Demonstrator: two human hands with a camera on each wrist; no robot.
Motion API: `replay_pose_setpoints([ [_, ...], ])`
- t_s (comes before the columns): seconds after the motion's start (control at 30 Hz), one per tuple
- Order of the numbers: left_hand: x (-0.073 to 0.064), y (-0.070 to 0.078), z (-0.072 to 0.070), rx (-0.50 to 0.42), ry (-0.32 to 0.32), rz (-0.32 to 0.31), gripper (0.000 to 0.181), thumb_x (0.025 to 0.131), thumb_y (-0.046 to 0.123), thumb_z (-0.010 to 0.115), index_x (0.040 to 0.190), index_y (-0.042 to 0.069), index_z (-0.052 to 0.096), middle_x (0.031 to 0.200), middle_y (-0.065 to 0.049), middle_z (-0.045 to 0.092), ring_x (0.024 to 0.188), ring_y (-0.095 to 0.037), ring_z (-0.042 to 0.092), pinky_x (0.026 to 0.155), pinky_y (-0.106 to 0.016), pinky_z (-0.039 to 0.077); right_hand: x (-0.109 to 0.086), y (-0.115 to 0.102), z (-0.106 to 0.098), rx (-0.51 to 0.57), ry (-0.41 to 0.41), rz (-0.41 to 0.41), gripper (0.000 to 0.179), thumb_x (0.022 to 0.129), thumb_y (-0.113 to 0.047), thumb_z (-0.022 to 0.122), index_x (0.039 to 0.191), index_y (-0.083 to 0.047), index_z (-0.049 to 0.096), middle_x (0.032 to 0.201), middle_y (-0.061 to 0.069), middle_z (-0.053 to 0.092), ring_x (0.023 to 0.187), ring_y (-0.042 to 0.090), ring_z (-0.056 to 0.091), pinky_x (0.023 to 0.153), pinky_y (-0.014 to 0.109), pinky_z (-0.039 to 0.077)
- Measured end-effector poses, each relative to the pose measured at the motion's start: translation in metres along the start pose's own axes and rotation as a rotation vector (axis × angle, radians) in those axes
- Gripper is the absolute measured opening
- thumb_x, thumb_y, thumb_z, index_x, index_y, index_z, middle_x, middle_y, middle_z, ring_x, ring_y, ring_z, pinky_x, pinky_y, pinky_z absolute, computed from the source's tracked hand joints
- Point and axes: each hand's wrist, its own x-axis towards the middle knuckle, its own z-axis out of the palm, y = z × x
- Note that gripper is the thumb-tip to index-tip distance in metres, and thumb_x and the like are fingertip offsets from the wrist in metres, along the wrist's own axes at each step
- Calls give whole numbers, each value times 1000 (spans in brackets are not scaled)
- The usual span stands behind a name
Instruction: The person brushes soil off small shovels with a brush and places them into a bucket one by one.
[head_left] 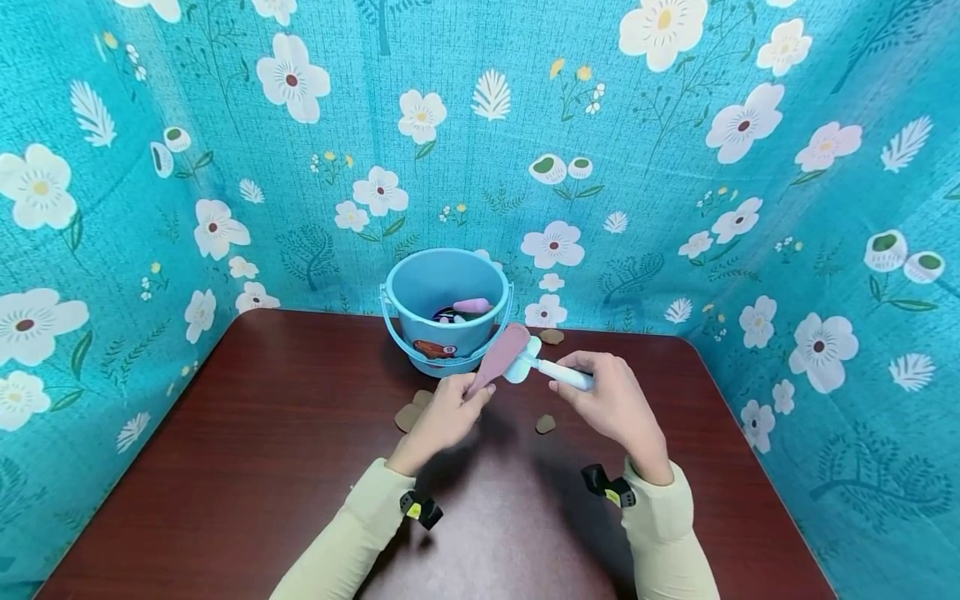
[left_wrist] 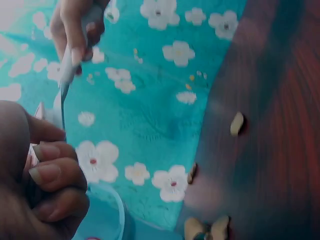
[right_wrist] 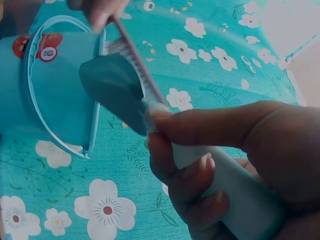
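My left hand (head_left: 444,417) grips a pink brush (head_left: 504,354) by its handle. Pale bristles show along the brush's edge in the right wrist view. A small light-blue shovel with a white handle (head_left: 566,374) is held in my right hand (head_left: 609,398), fingers and thumb wrapped around the handle. Its blade (right_wrist: 112,82) lies right at the bristles and overlaps the brush head in the head view. Both tools are raised above the table, just in front of a light-blue bucket (head_left: 468,340). Part of the blade is hidden behind the brush head.
Inside the bucket lie a pink-handled item (head_left: 471,306) and other small things. Flat brown pieces (head_left: 408,417) rest on the dark red table (head_left: 300,433), with another piece (head_left: 545,424) between my hands. Blue flowered cloth (head_left: 480,167) surrounds the table's back and sides.
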Motion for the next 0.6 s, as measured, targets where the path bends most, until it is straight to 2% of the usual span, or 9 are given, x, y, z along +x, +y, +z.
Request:
replay_pose_setpoints([
  [0.13,2,-6,-3,75,42,-6,34,103,17,59,71,10,49,56,2,41,50,-10,41,48,-25,34,0,0,-2,-3,11,-1,21,84,-10,83,103,-6,76,84,3,72,67,20,56,65,38,46],
  [0.37,6,-9,-9,235,164,4,35,100,19,62,68,12,49,54,5,37,48,-9,39,46,-24,32,-1,0,-4,1,17,5,23,84,-10,83,106,-5,76,85,5,73,65,20,56,63,36,48],
  [0.5,6,-9,-16,226,219,-3,30,99,14,62,71,11,53,55,4,37,48,-9,36,45,-25,30,-2,-1,-7,38,-8,16,23,84,-11,83,106,-5,76,83,4,72,62,20,55,60,35,48],
  [0.6,4,-7,-20,190,229,-13,25,99,14,62,75,10,57,55,3,38,48,-11,37,43,-25,29,-1,-1,-7,47,-16,17,23,85,-12,83,106,-6,77,81,3,71,61,20,54,60,35,47],
])
